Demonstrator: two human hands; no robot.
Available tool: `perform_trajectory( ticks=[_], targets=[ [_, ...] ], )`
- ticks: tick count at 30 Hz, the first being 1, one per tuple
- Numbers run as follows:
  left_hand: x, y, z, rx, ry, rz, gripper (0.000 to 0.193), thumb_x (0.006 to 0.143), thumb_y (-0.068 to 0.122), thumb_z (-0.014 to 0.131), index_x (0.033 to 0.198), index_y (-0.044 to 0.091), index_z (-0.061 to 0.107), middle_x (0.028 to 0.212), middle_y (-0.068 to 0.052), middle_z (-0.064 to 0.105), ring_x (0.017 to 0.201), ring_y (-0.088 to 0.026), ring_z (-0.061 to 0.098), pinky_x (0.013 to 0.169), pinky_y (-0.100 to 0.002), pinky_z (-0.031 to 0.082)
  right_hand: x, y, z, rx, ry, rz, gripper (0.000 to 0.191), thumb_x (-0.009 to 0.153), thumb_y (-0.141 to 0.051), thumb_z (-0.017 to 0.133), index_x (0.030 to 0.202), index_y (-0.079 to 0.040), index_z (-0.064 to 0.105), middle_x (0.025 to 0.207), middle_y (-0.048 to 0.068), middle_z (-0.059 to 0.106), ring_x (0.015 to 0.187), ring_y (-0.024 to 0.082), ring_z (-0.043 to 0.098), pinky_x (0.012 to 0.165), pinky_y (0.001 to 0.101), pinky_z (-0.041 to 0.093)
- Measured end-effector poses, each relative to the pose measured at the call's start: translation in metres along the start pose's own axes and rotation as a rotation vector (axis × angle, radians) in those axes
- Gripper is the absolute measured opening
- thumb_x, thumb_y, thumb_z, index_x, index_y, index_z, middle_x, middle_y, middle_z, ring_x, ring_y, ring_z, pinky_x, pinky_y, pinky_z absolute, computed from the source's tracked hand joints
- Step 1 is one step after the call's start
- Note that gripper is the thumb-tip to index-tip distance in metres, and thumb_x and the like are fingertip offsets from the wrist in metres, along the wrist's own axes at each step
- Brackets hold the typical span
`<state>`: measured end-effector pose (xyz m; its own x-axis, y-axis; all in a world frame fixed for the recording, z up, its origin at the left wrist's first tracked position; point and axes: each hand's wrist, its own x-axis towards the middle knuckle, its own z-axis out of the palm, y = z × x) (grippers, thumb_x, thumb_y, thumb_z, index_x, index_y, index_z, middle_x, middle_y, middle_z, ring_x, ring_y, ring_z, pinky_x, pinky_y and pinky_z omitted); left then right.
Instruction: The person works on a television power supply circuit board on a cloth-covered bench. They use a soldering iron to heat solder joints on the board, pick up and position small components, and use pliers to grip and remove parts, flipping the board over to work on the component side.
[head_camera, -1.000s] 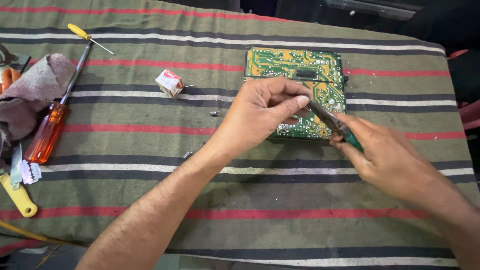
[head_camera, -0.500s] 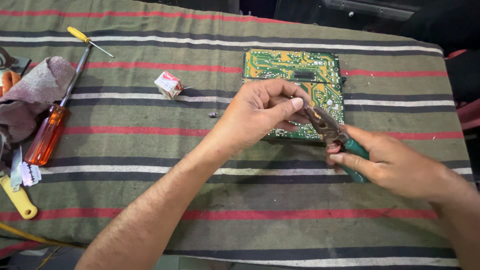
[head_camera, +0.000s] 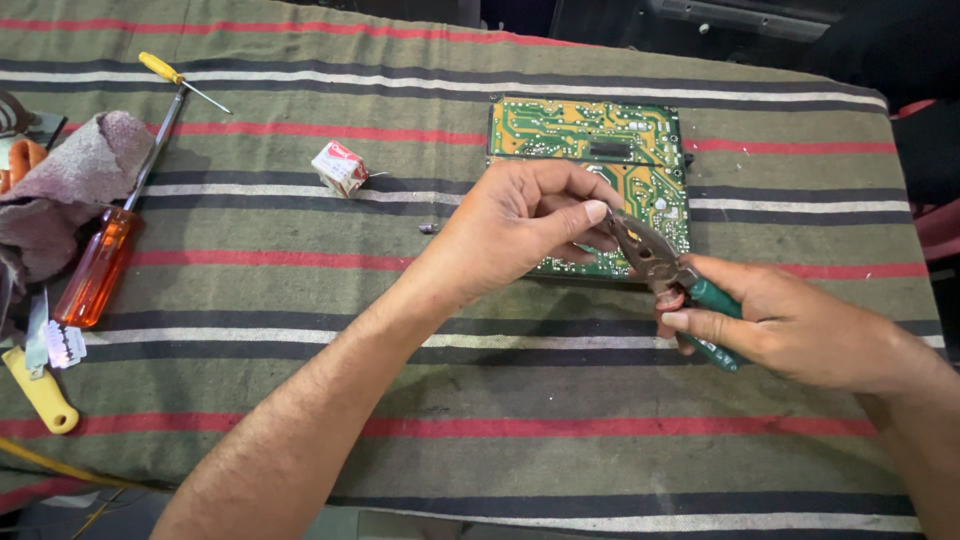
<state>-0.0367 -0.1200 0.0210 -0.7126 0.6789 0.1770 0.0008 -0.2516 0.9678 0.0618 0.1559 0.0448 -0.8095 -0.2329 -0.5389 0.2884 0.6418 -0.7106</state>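
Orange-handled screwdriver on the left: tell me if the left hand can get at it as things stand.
Probably yes. The orange-handled screwdriver lies uncovered on the striped cloth with bare cloth between, but the left hand is pinching at the plier tips and must let go first.

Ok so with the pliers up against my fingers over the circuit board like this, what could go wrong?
The pliers' nose sits right at the left hand's fingertips, so a squeeze or slip might pinch them. Whatever those fingers hold is too small to see; dropped, it could vanish on the striped cloth. The left hand also seems to rest over the green circuit board, possibly stressing it.
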Motion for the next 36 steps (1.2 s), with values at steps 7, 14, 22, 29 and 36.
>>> perform_trajectory(
  ticks=[7, 14, 22, 29, 36],
  targets=[
    [0.0, 0.0, 0.0, 0.11, 0.014, 0.035, 0.018, 0.104, 0.009, 0.062, 0.118, 0.002, 0.071, 0.098, -0.003, 0.079, 0.096, -0.01, 0.077, 0.08, -0.026, 0.065, 0.001, 0.0, 0.003, -0.03, 0.002, -0.011, 0.041, 0.1, -0.023, 0.067, 0.139, -0.013, 0.062, 0.098, 0.004, 0.065, 0.089, 0.012, 0.057, 0.074, 0.0315, 0.054],
    [-0.001, -0.001, -0.001, 0.107, 0.028, 0.064, 0.019, 0.104, 0.007, 0.063, 0.119, 0.0, 0.072, 0.097, -0.004, 0.078, 0.089, -0.008, 0.073, 0.08, -0.025, 0.063, 0.001, -0.018, 0.01, -0.013, 0.018, 0.036, 0.038, 0.095, -0.023, 0.061, 0.131, -0.011, 0.063, 0.099, 0.002, 0.073, 0.091, 0.011, 0.067, 0.078, 0.0297, 0.055],
    [0.0, -0.002, -0.002, 0.004, 0.012, 0.071, 0.02, 0.105, 0.009, 0.062, 0.121, -0.002, 0.07, 0.104, -0.005, 0.077, 0.095, -0.009, 0.074, 0.084, -0.025, 0.064, 0.001, -0.032, 0.012, 0.079, -0.013, -0.067, 0.046, 0.094, -0.022, 0.062, 0.138, -0.008, 0.063, 0.085, 0.002, 0.066, 0.081, 0.012, 0.065, 0.075, 0.0311, 0.054],
    [0.001, -0.007, 0.001, -0.129, 0.088, 0.028, 0.021, 0.105, 0.009, 0.063, 0.12, -0.004, 0.068, 0.107, -0.009, 0.075, 0.095, -0.014, 0.075, 0.082, -0.028, 0.064, 0.003, -0.028, 0.012, 0.049, 0.046, -0.143, 0.028, 0.094, -0.018, 0.063, 0.119, -0.005, 0.062, 0.09, 0.003, 0.07, 0.087, 0.011, 0.066, 0.081, 0.032, 0.057],
    [0.003, -0.015, 0.007, -0.219, 0.152, 0.059, 0.023, 0.104, 0.01, 0.063, 0.123, -0.003, 0.068, 0.111, -0.01, 0.074, 0.102, -0.016, 0.073, 0.085, -0.03, 0.065, 0.003, -0.032, 0.012, 0.055, 0.032, -0.131, 0.038, 0.091, -0.019, 0.061, 0.127, -0.007, 0.066, 0.086, 0.004, 0.073, 0.082, 0.012, 0.068, 0.076, 0.0306, 0.058]
  ],
)
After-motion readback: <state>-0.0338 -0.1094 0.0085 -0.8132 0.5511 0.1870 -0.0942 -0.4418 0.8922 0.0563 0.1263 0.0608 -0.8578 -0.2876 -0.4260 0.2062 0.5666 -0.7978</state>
